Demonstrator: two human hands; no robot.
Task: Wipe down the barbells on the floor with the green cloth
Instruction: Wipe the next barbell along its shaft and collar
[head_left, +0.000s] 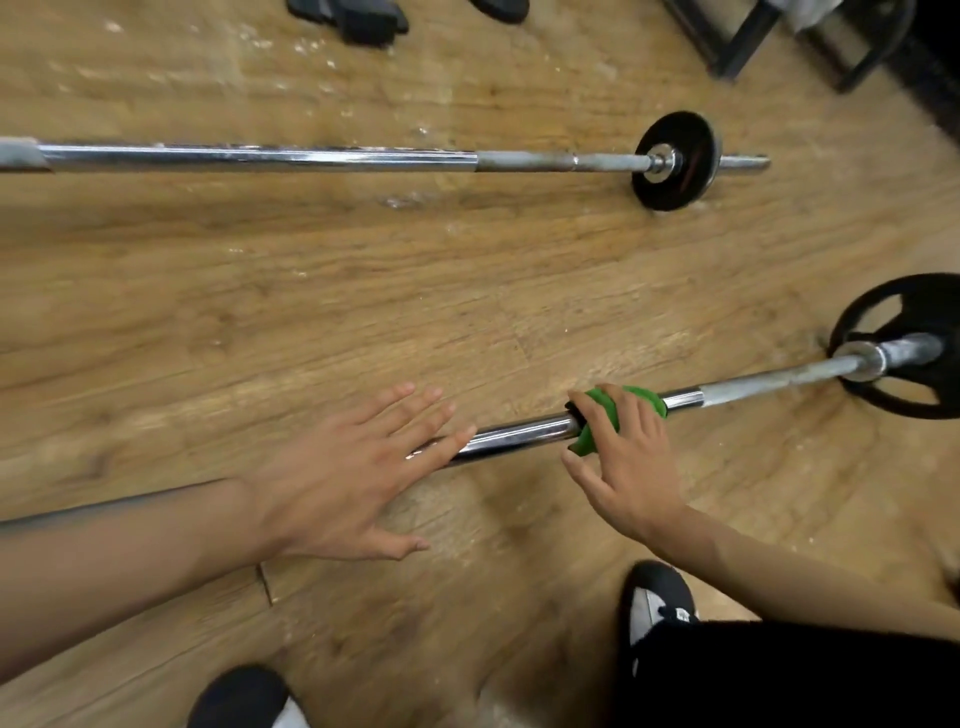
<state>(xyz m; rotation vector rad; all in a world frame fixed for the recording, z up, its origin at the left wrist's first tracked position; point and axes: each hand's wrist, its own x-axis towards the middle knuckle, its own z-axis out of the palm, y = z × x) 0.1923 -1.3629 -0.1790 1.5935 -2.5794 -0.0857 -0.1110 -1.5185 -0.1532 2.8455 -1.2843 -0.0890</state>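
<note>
The left hand (343, 483) lay flat, fingers straight and spread, its fingertips over the near bar (519, 434). Just right of them on that bar, the green cloth (602, 405) was wrapped round the shaft, and the right hand (631, 467) curled its fingers over it. A black plate (906, 299) stood at the bar's right end. The far bar (260, 156) lay beyond the near bar, well apart.

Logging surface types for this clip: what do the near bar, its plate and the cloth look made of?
Near bar: seemingly chromed steel, mirror-bright mid-shaft, duller grey outward; plate: matte black, rubber or painted iron; green cloth: soft fabric, bunched under the right hand.
</note>
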